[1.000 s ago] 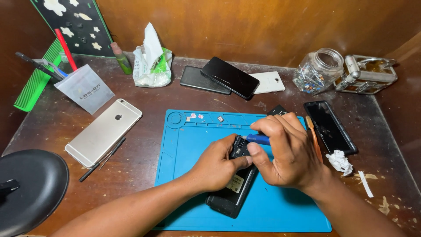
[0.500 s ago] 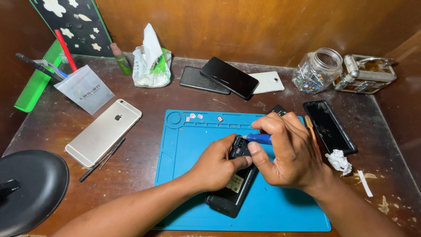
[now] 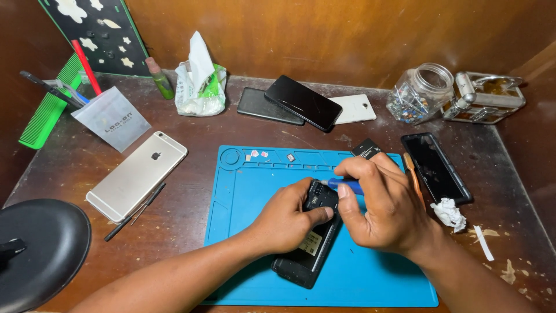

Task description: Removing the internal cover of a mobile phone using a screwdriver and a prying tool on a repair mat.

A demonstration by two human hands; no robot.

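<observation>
Two hands working on an opened black phone (image 3: 310, 243) on a blue mat (image 3: 382, 278)

The left hand (image 3: 284, 223) grips the phone's upper end, fingers curled around its edge, thumb pressed on the exposed back. The right hand (image 3: 385, 208) pinches a blue-handled screwdriver (image 3: 344, 184), its tip at the phone's top. The phone lies tilted near the mat's middle; a silver phone (image 3: 136, 177) lies well apart on the wooden table (image 3: 231, 124)

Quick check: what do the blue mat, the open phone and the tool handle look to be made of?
Mat: likely silicone or rubber, matte blue, with moulded compartments along its top edge. Phone, held by the left hand: dark plastic body, back off, label showing. Tool handle, in the right hand: glossy blue plastic, probably; its tip is too small to tell.
</observation>
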